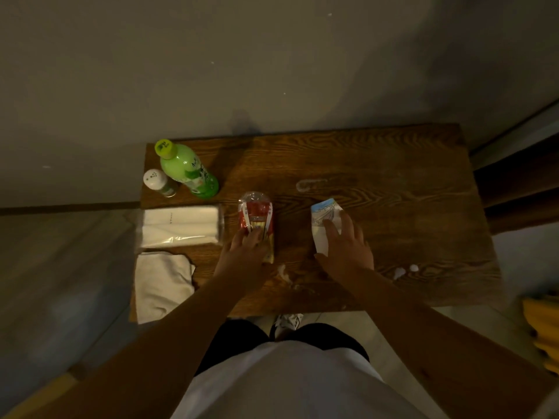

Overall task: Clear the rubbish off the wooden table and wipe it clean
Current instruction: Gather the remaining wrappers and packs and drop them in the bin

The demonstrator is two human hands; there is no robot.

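Left hand (246, 247): we are curling our fingers over the red wrapper (257, 220), gripping it.
Right hand (348, 246): we are resting spread, relaxed fingers on the white carton (325, 220), not clasping it.

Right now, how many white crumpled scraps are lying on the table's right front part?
2, side by side on the wooden table: the larger scrap and the smaller scrap, right of the right hand. Others may be hidden.
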